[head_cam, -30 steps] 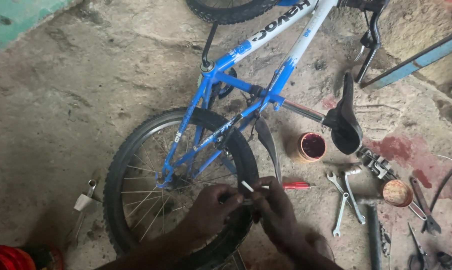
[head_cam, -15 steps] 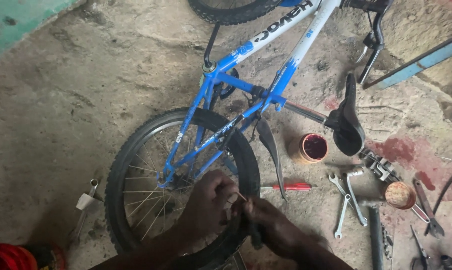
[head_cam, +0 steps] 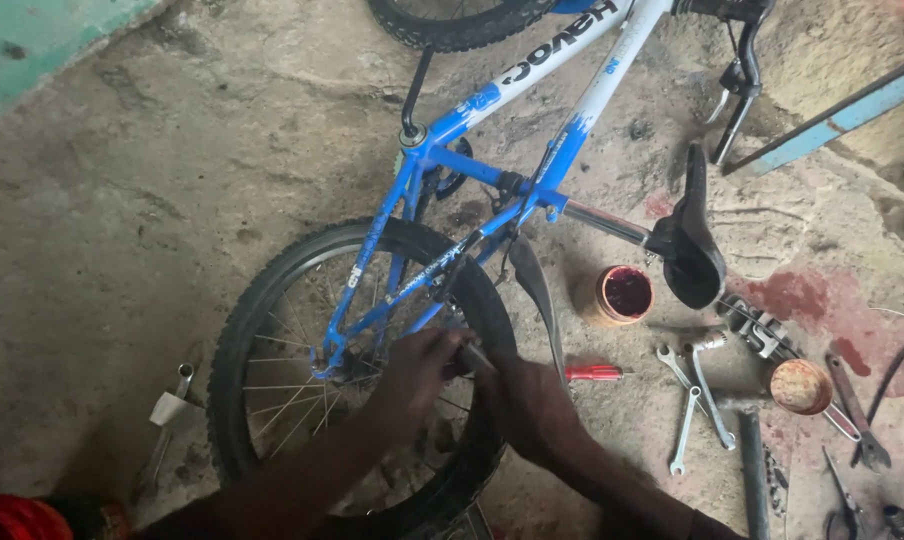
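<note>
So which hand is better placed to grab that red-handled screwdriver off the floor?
Probably the right hand: it sits just beside the red-handled screwdriver, on the same side of the rear wheel. The left hand is across the tyre, gripping a slim tool.

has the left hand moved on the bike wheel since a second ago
Yes. The left hand slid up the rear wheel towards the blue frame, from beside the red-handled screwdriver to above it.

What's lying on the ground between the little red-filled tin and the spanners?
In the head view, between the tin and the spanners there is only bare, stained concrete floor; the red-handled screwdriver lies just left of that stretch.
</note>
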